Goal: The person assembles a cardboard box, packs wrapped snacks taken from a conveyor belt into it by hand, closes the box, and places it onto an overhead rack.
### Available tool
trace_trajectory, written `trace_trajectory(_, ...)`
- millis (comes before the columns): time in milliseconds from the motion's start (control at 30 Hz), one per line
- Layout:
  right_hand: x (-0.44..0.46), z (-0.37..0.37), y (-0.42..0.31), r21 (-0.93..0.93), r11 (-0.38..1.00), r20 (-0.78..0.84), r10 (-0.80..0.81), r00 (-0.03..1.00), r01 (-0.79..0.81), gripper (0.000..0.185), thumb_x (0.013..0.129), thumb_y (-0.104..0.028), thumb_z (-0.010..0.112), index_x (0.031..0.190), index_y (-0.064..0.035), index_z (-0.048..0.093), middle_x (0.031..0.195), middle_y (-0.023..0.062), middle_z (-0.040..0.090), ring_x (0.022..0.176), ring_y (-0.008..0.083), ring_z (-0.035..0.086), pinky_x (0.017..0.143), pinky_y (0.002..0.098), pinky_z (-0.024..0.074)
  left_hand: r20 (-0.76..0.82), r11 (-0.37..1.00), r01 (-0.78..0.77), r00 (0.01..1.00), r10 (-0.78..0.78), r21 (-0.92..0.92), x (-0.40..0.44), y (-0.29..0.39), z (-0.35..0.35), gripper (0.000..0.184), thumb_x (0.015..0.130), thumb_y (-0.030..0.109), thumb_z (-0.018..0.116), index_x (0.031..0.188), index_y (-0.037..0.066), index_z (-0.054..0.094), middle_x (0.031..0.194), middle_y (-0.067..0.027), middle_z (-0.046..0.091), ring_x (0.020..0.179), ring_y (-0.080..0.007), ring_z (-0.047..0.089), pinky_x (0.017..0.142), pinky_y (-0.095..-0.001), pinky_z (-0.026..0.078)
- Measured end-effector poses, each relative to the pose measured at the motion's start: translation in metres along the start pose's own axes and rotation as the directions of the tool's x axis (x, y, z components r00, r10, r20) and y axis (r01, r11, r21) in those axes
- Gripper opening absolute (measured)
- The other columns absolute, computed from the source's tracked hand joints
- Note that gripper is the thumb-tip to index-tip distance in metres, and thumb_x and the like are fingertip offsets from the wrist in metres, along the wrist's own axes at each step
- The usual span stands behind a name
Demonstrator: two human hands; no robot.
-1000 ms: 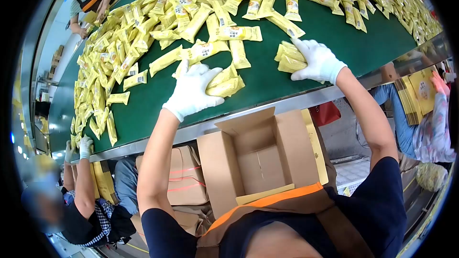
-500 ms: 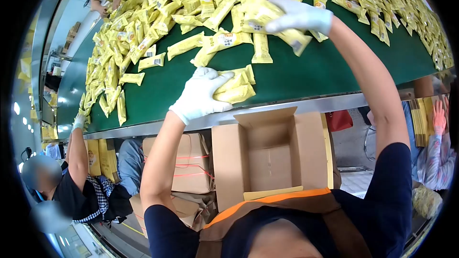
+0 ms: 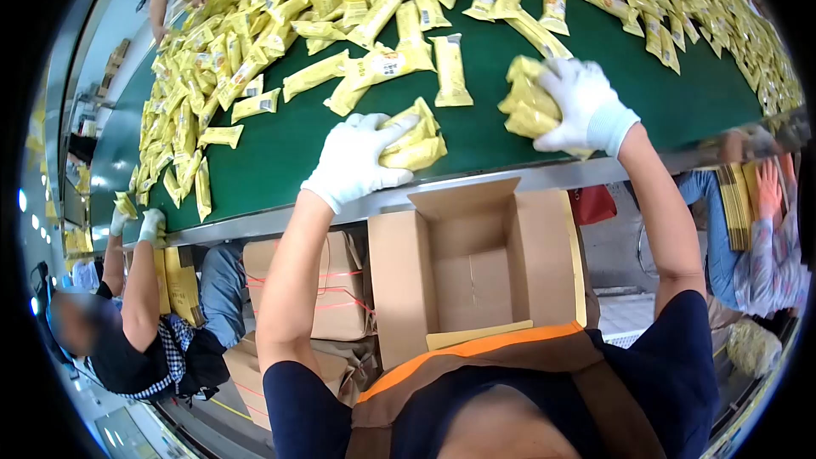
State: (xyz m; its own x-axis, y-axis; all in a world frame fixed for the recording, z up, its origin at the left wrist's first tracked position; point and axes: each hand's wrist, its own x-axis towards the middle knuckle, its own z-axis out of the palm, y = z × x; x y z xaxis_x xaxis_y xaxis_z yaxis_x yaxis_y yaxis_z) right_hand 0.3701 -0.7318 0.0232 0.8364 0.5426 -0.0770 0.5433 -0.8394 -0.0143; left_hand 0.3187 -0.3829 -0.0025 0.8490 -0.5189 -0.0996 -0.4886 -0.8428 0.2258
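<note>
Both my hands wear white gloves and rest over the near side of a green conveyor belt [image 3: 323, 144]. My left hand [image 3: 361, 157] is wrapped round a small bunch of yellow snack packets [image 3: 416, 140]. To the right, my right hand [image 3: 586, 106] grips another bunch of yellow packets [image 3: 529, 98]; the fingers partly hide them, so I cannot tell how many. Between the hands a single packet [image 3: 452, 70] lies on the belt. Below the belt edge stands an open cardboard box [image 3: 476, 289], its flaps spread and its inside bare.
A large heap of yellow packets [image 3: 229, 59] covers the far side of the belt. Strapped cardboard boxes [image 3: 340, 276] stand left of the open box. A co-worker [image 3: 127, 340] in a checked apron handles packets at left; a person's hand [image 3: 769, 191] shows at right.
My right hand has come down from the heap towards the near belt edge, bringing packets with it. My left hand keeps its bunch in nearly the same place, the packets tilted slightly more upright.
</note>
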Motion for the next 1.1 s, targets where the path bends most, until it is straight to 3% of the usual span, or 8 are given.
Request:
trace_trajectory(233,-0.029,0.025,0.007,0.137,0.989,0.028,0.049,0.998,-0.052,0.081,0.058,-0.054,0.074,0.122,-0.0072,0.061,0.128,0.0189,0.05,0.12,0.0353,0.049,0.105,0.0433,0.0375,-0.073,0.997,0.07,0.995,-0.071,-0.009,0.005,0.022,0.01,0.1,0.061,0.041,0.077,0.15,0.02,0.037,0.103,-0.0165,0.055,0.099,-0.0371,0.057,0.092,-0.0398,0.048)
trace_trajectory(267,-0.029,0.025,0.007,0.143,0.988,0.04,0.054,0.998,-0.059,0.081,0.057,-0.054,0.075,0.121,-0.0067,0.06,0.13,0.0198,0.049,0.12,0.0362,0.048,0.105,0.0435,0.0371,0.113,0.981,0.174,0.98,-0.164,-0.081,0.01,0.026,-0.006,0.11,0.06,0.037,0.078,0.154,0.01,0.028,0.115,-0.0199,0.057,0.111,-0.0353,0.057,0.099,-0.0373,0.046)
trace_trajectory(367,-0.026,0.021,0.009,0.186,0.982,0.067,0.021,0.998,-0.033,0.08,0.056,-0.052,0.077,0.12,-0.0062,0.059,0.129,0.0204,0.049,0.119,0.0374,0.048,0.104,0.0445,0.0379,0.009,0.784,0.168,0.979,-0.203,-0.597,0.022,0.012,-0.024,0.113,0.062,0.032,0.08,0.154,0.003,0.022,0.133,-0.0234,0.052,0.124,-0.03,0.054,0.103,-0.0356,0.044)
trace_trajectory(500,-0.017,0.008,0.015,0.392,0.914,0.062,0.091,0.994,-0.108,0.078,0.056,-0.048,0.078,0.119,-0.0064,0.059,0.126,0.0198,0.05,0.117,0.0371,0.05,0.101,0.0453,0.04,0.008,0.521,0.176,0.951,-0.309,-0.835,0.028,0.014,-0.022,0.115,0.064,0.029,0.082,0.154,-0.003,0.018,0.145,-0.0243,0.044,0.132,-0.027,0.047,0.109,-0.0322,0.038)
trace_trajectory(633,-0.016,0.04,0.009,0.084,0.995,-0.113,-0.04,0.993,0.049,0.077,0.059,-0.049,0.076,0.122,-0.0073,0.059,0.125,0.0202,0.053,0.115,0.0374,0.052,0.1,0.0441,0.0417,-0.096,0.975,0.142,0.982,-0.16,-0.173,0.006,0.028,0.014,0.103,0.062,0.043,0.074,0.148,0.002,0.033,0.112,-0.0206,0.056,0.102,-0.0386,0.058,0.089,-0.0422,0.05)
trace_trajectory(833,-0.016,0.035,0.006,0.075,0.996,-0.059,-0.039,0.997,0.043,0.08,0.058,-0.051,0.075,0.123,-0.0076,0.058,0.131,0.0175,0.05,0.12,0.0357,0.049,0.102,0.045,0.0387,-0.176,0.987,0.092,0.978,-0.115,-0.131,0.016,0.025,-0.001,0.104,0.062,0.042,0.074,0.15,0.007,0.031,0.116,-0.019,0.054,0.11,-0.0374,0.054,0.098,-0.0434,0.043)
trace_trajectory(900,-0.016,0.035,0.004,0.086,0.996,-0.056,-0.026,0.998,0.031,0.08,0.058,-0.051,0.075,0.123,-0.0076,0.058,0.132,0.0179,0.049,0.121,0.0359,0.048,0.103,0.0451,0.0383,-0.238,0.99,0.079,0.97,-0.05,0.114,0.028,0.006,-0.011,0.107,0.06,0.046,0.074,0.152,0.013,0.031,0.123,-0.0183,0.055,0.121,-0.0366,0.051,0.113,-0.0638,0.019)
trace_trajectory(1100,-0.016,0.04,0.009,0.127,0.99,-0.126,-0.052,0.991,0.068,0.074,0.059,-0.05,0.074,0.118,-0.0066,0.06,0.128,0.019,0.051,0.118,0.036,0.051,0.1,0.0466,0.0406,0.206,0.958,0.109,0.964,-0.167,0.266,0.087,-0.023,-0.026,0.117,0.061,0.051,0.076,0.157,0.023,0.016,0.143,-0.0193,0.05,0.133,-0.0444,0.041,0.113,-0.0647,0.014)
